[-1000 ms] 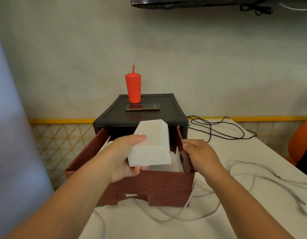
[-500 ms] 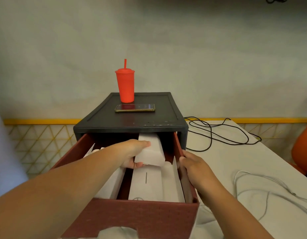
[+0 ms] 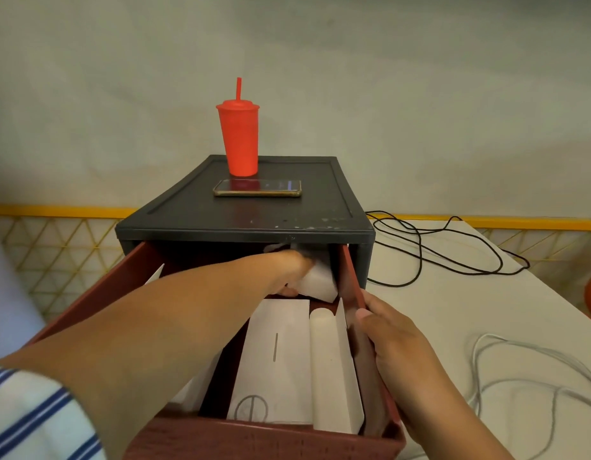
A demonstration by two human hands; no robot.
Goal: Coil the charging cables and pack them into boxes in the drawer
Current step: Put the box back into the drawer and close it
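Head view: the left hand [image 3: 287,272] is closed around a small white cardboard box [image 3: 320,282], deep at the back of the pulled-out dark red drawer [image 3: 254,439]. The right hand [image 3: 390,340] curls its fingers over the right wall of this drawer. In its front part lie flat white boxes [image 3: 277,360]. On the white table [image 3: 453,303], right of the black cabinet [image 3: 194,214], thin grey charging cables [image 3: 474,356] lie loose.

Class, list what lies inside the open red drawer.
White boxes: a flat box, a narrow box beside it, a rear box gripped by the left hand. The forearm covers much of the left side.
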